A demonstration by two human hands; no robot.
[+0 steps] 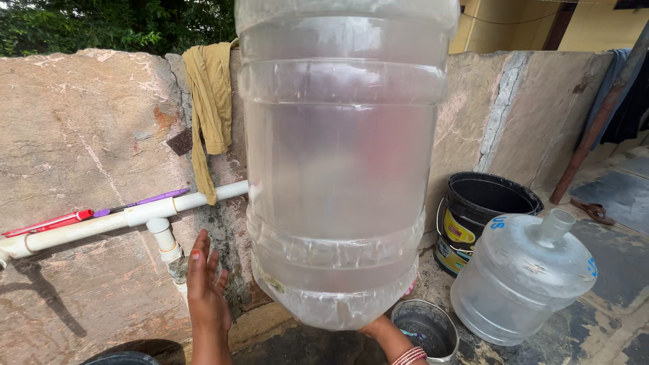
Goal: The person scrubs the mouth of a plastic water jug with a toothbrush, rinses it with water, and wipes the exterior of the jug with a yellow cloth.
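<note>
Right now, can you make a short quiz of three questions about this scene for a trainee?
1. True or false: the big jug is held upside down, its mouth toward the ground.
2. Which hand is at the jug's mouth end? A) left hand B) right hand C) neither
3. Fill in: the second jug stands upright on the ground beside a black ____.

Key:
1. True; the narrow end points down.
2. B. The right hand is under the mouth end, while the left hand is open and apart from the jug, near the white pipe.
3. Bucket.
</note>
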